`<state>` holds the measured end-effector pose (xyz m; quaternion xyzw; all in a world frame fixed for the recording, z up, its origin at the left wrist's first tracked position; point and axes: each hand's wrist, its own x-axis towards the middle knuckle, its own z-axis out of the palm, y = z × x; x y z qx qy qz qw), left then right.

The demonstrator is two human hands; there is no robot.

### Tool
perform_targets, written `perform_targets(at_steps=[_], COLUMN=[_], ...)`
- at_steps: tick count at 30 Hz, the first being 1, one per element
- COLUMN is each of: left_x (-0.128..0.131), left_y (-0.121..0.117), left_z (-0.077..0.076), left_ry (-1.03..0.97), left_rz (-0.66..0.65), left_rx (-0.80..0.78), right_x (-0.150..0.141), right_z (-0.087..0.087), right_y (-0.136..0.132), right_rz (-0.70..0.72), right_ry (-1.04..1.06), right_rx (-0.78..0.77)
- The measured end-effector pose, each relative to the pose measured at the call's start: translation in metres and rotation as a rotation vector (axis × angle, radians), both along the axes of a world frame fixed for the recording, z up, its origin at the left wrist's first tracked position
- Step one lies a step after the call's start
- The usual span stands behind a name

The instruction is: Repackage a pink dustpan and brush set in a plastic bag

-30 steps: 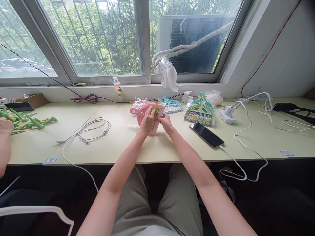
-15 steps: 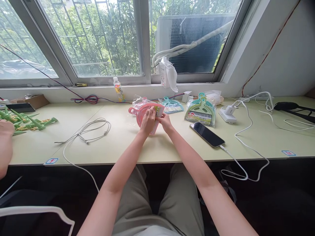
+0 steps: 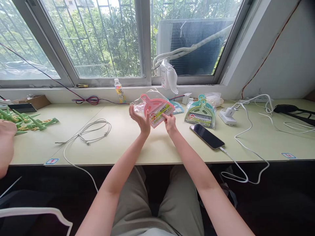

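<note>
A pink dustpan and brush set with a green-and-red label is held up, tilted, above the desk. My right hand pinches its lower right edge, thumb on the label side. My left hand is beside its left edge, fingers spread and bent back; the thumb comes close to the dustpan, and I cannot tell whether it touches. Clear plastic wrap shows behind and around the pink set. Partly hidden behind it lies a blue packaged set. To the right stands a green packaged dustpan set.
A phone on a white cable lies at right, near a power adapter. A coiled grey cable is at left. A bottle stands by the window. Another person's hand is at far left beside green artificial stems.
The pink set has turned so its labelled brush side faces me, upright-tilted. My left hand has let go of its front and opened at the left; my right hand keeps its grip.
</note>
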<state>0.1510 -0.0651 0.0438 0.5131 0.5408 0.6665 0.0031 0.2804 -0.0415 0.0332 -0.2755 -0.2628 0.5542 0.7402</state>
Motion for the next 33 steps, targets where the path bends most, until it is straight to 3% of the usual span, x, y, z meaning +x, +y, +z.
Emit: perform_targets(at_steps=[2,4,7,10,16,20,23,26,28,30,33], left_x=[-0.004,-0.005,0.000,0.006,0.004,0.003,0.004,0.002,0.001,0.002,0.008], left_y=[0.008,0.014,0.016,0.011,0.001,-0.002,0.005,0.014,0.016,0.014,0.005], left_z=[0.000,-0.002,-0.006,-0.008,-0.005,-0.005,-0.006,-0.007,-0.008,-0.010,-0.013], left_ry=[-0.283,-0.488,-0.623,-0.652,-0.518,-0.423,-0.519,-0.665,-0.701,-0.699,-0.657], left_rz=[-0.146,-0.437,-0.872,-1.062,-1.179,-1.306,-1.261,-1.123,-1.097,-1.132,-1.240], left_rx=[-0.129,-0.277,-0.375,-0.359,-0.643,-0.705,-0.638,-0.438,-0.356,-0.351,-0.470], right_x=[0.000,-0.001,-0.001,0.001,0.007,0.009,0.009,0.007,0.004,0.004,0.008], right_z=[-0.002,-0.004,-0.006,-0.006,-0.003,-0.001,0.000,0.001,0.001,0.000,0.000], right_y=[0.001,0.002,0.004,0.006,0.004,0.000,0.000,0.002,0.002,0.001,0.002], right_rz=[-0.007,-0.011,-0.024,-0.062,-0.118,-0.117,-0.122,-0.105,-0.086,-0.085,-0.121], right_ry=[-0.003,-0.022,-0.002,0.037,0.059,0.084,0.110,0.116,0.094,0.074,0.083], right_rx=[-0.013,-0.026,-0.048,-0.080,-0.078,-0.084,-0.091,-0.090,-0.091,-0.084,-0.064])
